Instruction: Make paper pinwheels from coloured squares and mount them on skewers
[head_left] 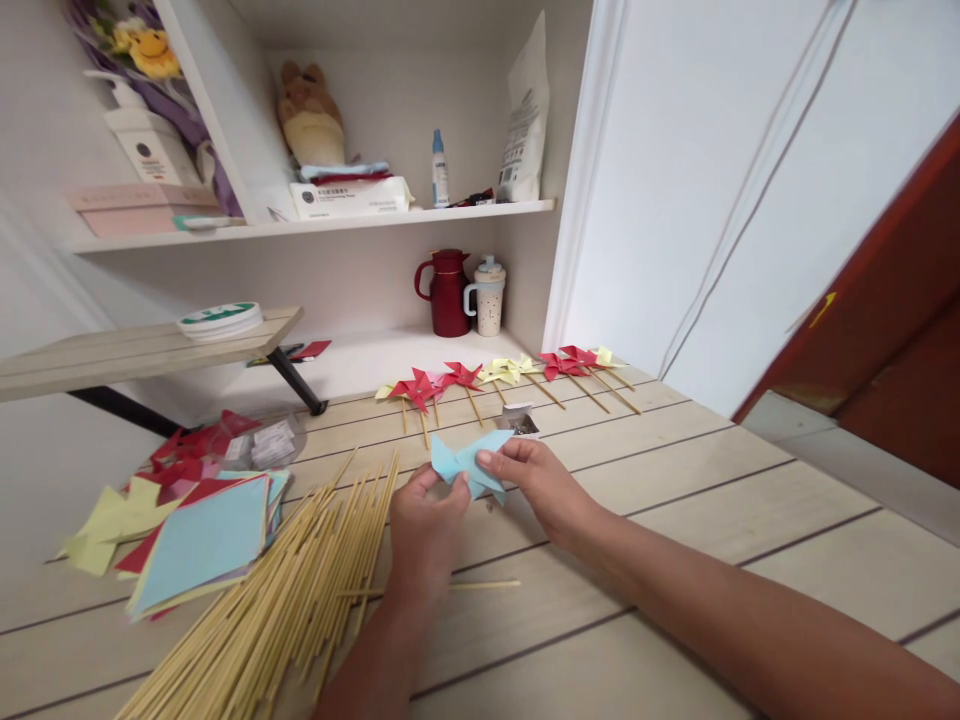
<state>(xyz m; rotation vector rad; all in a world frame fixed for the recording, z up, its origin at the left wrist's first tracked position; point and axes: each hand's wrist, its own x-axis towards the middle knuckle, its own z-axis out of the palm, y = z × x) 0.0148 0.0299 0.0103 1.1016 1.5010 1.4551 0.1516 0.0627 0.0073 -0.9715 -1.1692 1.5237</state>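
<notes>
Together, the left hand (426, 515) and right hand (544, 488) pinch some folded blue paper (466, 460).

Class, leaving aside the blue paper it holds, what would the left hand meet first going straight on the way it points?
Beyond the blue paper, the left hand would probably meet a red pinwheel, though depth is unclear and it might pass above.

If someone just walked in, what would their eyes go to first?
Probably the light blue folded paper, held by the left hand and right hand near the middle. Behind it, mostly red and yellow pinwheels make a row across the table. A big bundle of thin sticks lies left of the hands.
</notes>
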